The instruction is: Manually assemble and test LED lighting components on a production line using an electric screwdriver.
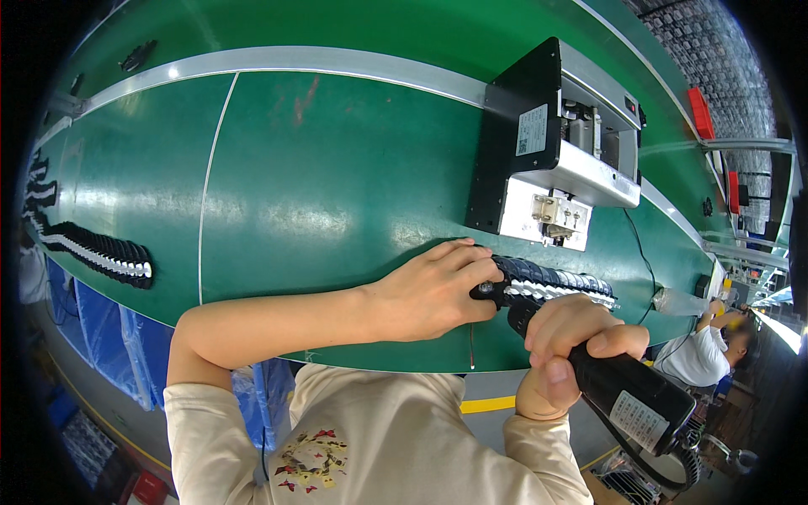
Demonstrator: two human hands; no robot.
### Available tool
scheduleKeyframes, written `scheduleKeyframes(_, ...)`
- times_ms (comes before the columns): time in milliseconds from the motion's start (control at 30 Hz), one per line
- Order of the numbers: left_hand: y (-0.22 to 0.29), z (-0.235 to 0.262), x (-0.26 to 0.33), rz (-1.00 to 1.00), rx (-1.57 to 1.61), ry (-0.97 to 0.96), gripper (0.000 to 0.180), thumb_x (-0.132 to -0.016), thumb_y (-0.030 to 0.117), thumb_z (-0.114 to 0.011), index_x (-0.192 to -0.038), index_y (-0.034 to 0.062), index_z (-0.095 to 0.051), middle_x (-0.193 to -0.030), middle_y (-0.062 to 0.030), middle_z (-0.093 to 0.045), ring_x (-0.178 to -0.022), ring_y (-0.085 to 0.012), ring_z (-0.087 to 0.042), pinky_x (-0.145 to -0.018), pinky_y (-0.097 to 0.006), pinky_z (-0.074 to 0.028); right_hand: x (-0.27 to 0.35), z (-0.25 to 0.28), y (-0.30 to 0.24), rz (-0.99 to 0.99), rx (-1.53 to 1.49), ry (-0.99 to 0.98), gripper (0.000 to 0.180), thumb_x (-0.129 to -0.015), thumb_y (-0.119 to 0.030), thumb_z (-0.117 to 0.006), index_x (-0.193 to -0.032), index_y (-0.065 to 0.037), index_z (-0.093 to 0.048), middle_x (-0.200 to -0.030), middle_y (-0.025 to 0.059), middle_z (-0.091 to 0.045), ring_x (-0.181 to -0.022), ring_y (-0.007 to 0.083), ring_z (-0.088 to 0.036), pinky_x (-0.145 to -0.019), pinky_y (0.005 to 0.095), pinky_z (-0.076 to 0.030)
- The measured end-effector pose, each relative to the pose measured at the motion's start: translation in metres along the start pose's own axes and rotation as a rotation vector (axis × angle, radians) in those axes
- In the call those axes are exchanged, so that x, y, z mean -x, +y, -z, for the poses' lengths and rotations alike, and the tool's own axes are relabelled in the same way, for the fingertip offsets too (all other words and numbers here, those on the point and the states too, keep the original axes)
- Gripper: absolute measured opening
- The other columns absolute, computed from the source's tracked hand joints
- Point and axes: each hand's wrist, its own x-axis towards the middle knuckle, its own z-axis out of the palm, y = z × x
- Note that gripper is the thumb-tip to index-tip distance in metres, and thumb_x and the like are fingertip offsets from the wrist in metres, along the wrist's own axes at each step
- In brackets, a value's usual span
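My right hand (566, 337) is wrapped round a black electric screwdriver (640, 400) with a pale label and a coiled cord. Its nose points up and left at the near left end of a row of stacked black and white parts (555, 282) lying on the green table. At that same end, my left hand (438, 290) presses down with bent fingers, closed on the end part. The fingers and the screwdriver's nose partly cover the contact spot, so I cannot see the tip. A thin dark and red wire (472, 349) hangs by the table's front edge.
Just beyond the row stands a black and silver bench machine (547, 143) with a metal fixture at its front. Another curved row of black and white parts (101, 257) lies far left. To the right are a clear bottle (680, 302), a cable and a co-worker (705, 358).
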Motion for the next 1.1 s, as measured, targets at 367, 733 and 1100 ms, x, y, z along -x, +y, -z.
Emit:
scheduleKeyframes(367,0.008,0.011,-0.005,0.033,0.057,-0.039,0.029,-0.069,0.012,-0.076,-0.097,0.0120,-0.073,-0.133,-0.0169,-0.050,-0.126,-0.0361,-0.050,-0.110,-0.053,-0.040,-0.014,0.030,-0.014,0.059,-0.324,0.009,0.051,-0.081,-0.009,-0.075,-0.120,-0.008,-0.044,-0.068,0.0053,-0.058,-0.048,0.0177,-0.056,-0.045,0.0327,-0.051)
scheduleKeyframes(733,0.007,0.041,-0.010,0.053,0.123,-0.120,0.035,-0.062,0.008,-0.073,-0.096,0.0111,-0.065,-0.129,-0.0100,-0.056,-0.129,-0.0341,-0.047,-0.108,-0.053,-0.033,-0.035,0.074,-0.011,0.119,-0.135,0.160,0.057,-0.088,-0.018,-0.068,-0.136,-0.003,-0.040,-0.072,0.0045,-0.050,-0.049,0.0142,-0.048,-0.047,0.0309,-0.044)
scheduleKeyframes(1100,-0.054,0.128,-0.011,0.378,-0.414,0.559,0.046,-0.075,0.001,-0.073,-0.119,0.0055,-0.062,-0.122,-0.0149,-0.063,-0.115,-0.0307,-0.060,-0.097,-0.040,-0.048,-0.026,0.076,-0.004,0.118,-0.043,0.266,0.061,-0.086,-0.020,-0.074,-0.133,-0.002,-0.041,-0.072,0.0067,-0.054,-0.049,0.0154,-0.050,-0.049,0.0317,-0.048)
